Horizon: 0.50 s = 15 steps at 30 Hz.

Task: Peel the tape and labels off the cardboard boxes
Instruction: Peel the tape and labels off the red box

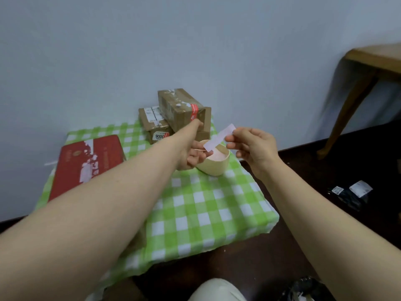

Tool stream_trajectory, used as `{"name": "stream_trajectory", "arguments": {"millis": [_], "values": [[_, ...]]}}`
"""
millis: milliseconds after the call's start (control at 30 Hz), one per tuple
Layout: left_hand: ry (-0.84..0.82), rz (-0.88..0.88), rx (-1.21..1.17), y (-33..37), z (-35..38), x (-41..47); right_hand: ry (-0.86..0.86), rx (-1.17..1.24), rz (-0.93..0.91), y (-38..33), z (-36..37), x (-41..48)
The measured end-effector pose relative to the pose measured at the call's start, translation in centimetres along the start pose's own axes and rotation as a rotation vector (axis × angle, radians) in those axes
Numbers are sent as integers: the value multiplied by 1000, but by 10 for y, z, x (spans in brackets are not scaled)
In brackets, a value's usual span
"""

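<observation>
A low surface covered by a green-and-white checked cloth point(201, 205) is seen across the middle of the frame, set against a pale wall. On its left part a flat red box point(86, 164) is laid, with white torn patches on its top. At the upper centre a stack of brown cardboard boxes point(175, 114) is piled at the far edge of the cloth; red tape is wrapped round the topmost one and a white label is borne by the lowest. A wooden table point(368, 83) is visible at the upper right. Just in front of the stack a small beige cup point(214, 164) is placed. The left hand point(191, 153) is stretched towards the cup, its fingers loosely curled beside the rim. A white label strip point(219, 137) is pinched at its upper end between thumb and fingertips of the right hand point(253, 146), above the cup.
</observation>
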<state>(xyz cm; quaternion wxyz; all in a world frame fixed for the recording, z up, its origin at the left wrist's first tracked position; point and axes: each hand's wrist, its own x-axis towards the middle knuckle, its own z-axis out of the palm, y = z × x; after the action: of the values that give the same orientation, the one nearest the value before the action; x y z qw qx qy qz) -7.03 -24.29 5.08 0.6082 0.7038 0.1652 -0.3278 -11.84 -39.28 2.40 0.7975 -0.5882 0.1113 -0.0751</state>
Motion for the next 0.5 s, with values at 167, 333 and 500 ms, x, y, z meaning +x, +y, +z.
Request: {"name": "stream_trajectory", "arguments": {"millis": [167,333,500], "values": [[-36,59,-85,-6,-36,-55,-157,-23,-70,-22,23,-41],[-28,159,-257,-18,-72,-105,-302,-24,-105,-35,50,-78],[-6,180,-283,-39,-107,-143,-430,-60,-124,-38,85,-106]]}}
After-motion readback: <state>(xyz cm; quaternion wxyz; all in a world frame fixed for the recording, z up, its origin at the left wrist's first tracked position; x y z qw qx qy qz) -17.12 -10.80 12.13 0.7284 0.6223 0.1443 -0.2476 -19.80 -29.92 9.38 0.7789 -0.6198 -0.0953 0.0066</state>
